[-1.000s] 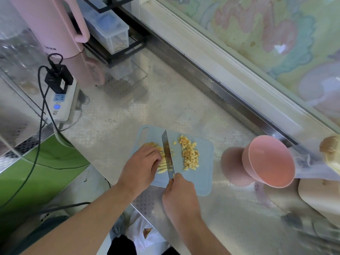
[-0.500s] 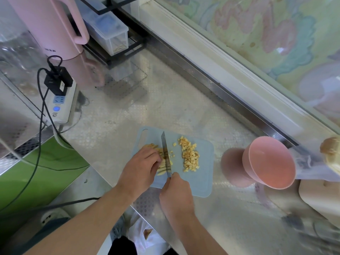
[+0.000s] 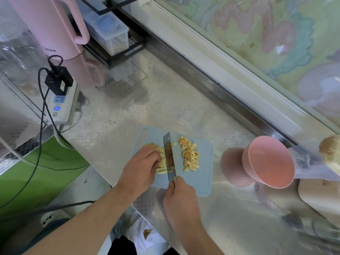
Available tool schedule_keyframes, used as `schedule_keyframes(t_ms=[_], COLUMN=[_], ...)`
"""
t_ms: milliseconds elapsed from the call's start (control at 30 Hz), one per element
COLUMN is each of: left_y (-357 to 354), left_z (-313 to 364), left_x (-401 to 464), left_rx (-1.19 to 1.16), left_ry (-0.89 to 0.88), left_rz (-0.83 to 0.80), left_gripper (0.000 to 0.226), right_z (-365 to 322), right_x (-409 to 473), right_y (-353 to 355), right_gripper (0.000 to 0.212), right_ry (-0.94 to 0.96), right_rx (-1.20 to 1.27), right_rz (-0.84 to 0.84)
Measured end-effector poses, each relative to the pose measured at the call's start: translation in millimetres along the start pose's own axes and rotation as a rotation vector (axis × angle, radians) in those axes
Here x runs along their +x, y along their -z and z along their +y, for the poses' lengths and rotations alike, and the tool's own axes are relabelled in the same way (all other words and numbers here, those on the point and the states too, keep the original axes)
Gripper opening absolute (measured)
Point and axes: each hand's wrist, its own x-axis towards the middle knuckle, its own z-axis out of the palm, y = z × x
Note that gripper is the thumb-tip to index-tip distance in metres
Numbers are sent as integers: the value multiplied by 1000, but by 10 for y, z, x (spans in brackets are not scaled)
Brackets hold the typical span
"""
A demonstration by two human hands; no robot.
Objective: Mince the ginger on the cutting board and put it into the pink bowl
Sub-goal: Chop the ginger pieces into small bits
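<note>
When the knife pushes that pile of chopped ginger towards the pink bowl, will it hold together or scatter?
The pile of small yellow ginger cubes is loose, so it will probably spread. A stray cube already lies apart, so some may skid on the smooth pale blue plastic cutting board. The cubes look light and are unlikely to roll far.

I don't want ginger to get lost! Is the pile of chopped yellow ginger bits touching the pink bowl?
Apart. The head view shows the chopped ginger pile on the blue cutting board, with bare counter before the pink bowl.
</note>
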Motion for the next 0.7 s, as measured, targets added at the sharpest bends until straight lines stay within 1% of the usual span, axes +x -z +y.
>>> schedule_keyframes(t_ms=[200, 467, 633, 700], left_y=[9, 8, 17, 20], left_z=[0, -2, 2, 5], left_x=[3, 13, 18, 19], left_rx=[-3, -1, -7, -10], left_ry=[24, 14, 15, 20], left_rz=[-5, 5, -6, -9], left_gripper=[14, 14, 16, 17], right_z=[-27, -97, -210, -238], right_x=[26, 62, 78, 75], right_y=[-16, 22, 38, 44], right_gripper=[29, 25, 7, 5], right_ry=[29, 9, -43, -61], right_rx=[-60, -166, -217, -221], right_rz=[-7, -46, -94, -114])
